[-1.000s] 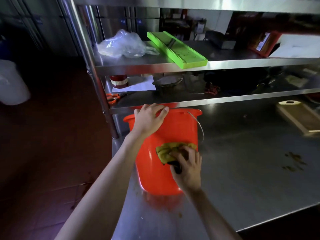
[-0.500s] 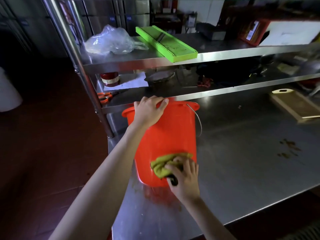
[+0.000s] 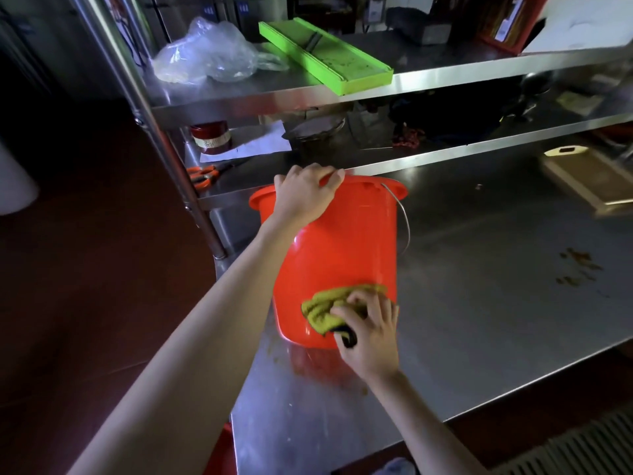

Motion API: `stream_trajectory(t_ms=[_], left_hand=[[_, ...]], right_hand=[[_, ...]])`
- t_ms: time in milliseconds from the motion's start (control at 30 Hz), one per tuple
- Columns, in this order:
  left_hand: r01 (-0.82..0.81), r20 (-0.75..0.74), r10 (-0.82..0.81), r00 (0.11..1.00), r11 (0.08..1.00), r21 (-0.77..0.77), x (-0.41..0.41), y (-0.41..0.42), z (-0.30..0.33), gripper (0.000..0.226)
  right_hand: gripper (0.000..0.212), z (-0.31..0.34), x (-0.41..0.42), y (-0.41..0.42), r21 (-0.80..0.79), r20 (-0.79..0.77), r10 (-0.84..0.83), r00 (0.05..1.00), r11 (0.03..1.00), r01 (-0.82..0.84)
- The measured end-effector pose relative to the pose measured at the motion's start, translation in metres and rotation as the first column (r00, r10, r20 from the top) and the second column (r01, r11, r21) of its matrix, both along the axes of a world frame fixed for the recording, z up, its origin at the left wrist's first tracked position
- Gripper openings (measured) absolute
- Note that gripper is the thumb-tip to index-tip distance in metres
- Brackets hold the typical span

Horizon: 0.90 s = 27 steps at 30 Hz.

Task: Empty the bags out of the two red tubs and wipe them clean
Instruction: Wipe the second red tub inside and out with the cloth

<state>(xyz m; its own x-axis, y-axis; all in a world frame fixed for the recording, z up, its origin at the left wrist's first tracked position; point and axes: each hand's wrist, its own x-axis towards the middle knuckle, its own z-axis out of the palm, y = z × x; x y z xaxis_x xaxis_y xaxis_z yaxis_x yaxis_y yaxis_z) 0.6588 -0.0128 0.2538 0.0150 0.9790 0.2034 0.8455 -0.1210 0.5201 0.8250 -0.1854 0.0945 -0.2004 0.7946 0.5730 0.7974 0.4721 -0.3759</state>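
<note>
One red tub point(image 3: 342, 248) with a wire handle stands on the steel table point(image 3: 479, 303), near its left end. My left hand point(image 3: 305, 192) grips the tub's near rim from above. My right hand point(image 3: 370, 330) presses a crumpled yellow-green cloth point(image 3: 329, 306) against the lower outside wall of the tub. A clear plastic bag point(image 3: 209, 53) lies on the top shelf at the left. The tub's inside is hidden from this angle. A second red tub is not in sight, apart from a red sliver point(image 3: 222, 450) under the table's left edge.
A green slicer board point(image 3: 325, 56) lies on the top shelf point(image 3: 445, 77). On the lower shelf sit orange scissors point(image 3: 203, 174), a red jar point(image 3: 210, 137) and a dark bowl point(image 3: 313, 130). A wooden cutting board point(image 3: 589, 180) rests at the right. Brown stains point(image 3: 579, 265) mark the table.
My right hand has slid the cloth down the tub's wall toward its base. The left hand has stayed on the rim. The view has shifted slightly.
</note>
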Motion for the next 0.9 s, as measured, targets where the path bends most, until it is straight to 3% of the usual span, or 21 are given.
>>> stream_trajectory(t_ms=[133,333,433,533,667,800,900], left_hand=[[-0.007,0.000,0.007,1.000,1.000,0.022,-0.007,-0.001,-0.006,0.047],[0.021,0.005,-0.021,1.000,1.000,0.022,-0.007,-0.024,0.002,0.044],[0.014,-0.015,-0.013,1.000,0.998,0.068,-0.003,-0.038,0.002,0.040],[0.010,-0.022,-0.008,1.000,0.998,0.067,0.001,-0.048,0.004,0.040],[0.189,-0.075,-0.185,0.980,0.980,0.062,-0.008,-0.059,0.010,0.046],[0.129,0.197,-0.112,0.974,0.989,-0.077,-0.058,-0.051,-0.007,0.075],[0.128,0.349,-0.114,0.930,0.992,-0.019,-0.071,-0.053,-0.022,0.063]], right_hand=[[0.032,-0.022,0.012,-0.027,-0.067,-0.020,0.044,0.999,0.997,-0.045],[0.024,0.057,-0.002,0.053,-0.010,-0.098,0.016,0.995,1.000,-0.017],[0.014,0.101,-0.009,0.086,0.040,-0.051,0.008,0.999,0.999,-0.006],[0.018,0.122,-0.014,0.099,0.100,-0.007,-0.054,0.998,0.993,0.055],[0.032,0.115,-0.009,0.087,0.082,0.011,-0.087,0.996,0.993,0.086],[0.021,0.114,0.007,0.086,0.078,-0.099,-0.104,0.990,0.991,0.112],[0.021,0.106,0.017,0.090,0.077,-0.180,-0.078,0.981,0.993,0.093]])
